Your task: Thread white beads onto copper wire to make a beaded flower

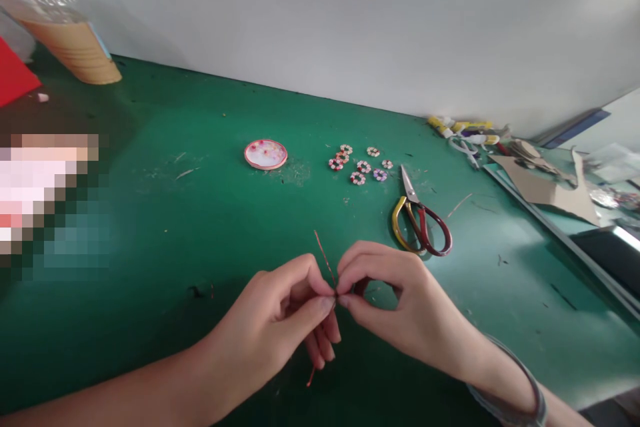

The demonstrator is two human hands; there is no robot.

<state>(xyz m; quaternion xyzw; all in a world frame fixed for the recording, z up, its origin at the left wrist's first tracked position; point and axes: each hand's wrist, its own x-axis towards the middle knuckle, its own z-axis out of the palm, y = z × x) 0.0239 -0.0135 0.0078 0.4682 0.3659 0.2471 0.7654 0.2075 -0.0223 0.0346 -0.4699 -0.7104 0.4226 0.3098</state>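
Thumb and index finger of my left hand (pixel 295 313) are pinched together at the middle of a thin reddish cord (pixel 325 257). My right hand (pixel 387 293) pinches the same spot from the other side, the fingertips of both hands meeting there. One end of the cord sticks up above the fingers, and a red end hangs below my left hand. Whether a bead or knot sits between the fingertips is hidden. Beyond my hands lie several small beaded rings (pixel 357 178) and a round shallow dish (pixel 266 155) with small beads in it.
Scissors (pixel 413 213) with yellow and dark red handles lie just beyond my right hand. A plastic cup with a brown drink (pixel 75 47) stands at the far left. Torn cardboard (pixel 545 190) and yellow-capped tubes (pixel 463 130) lie to the right on the green table (pixel 150 227).
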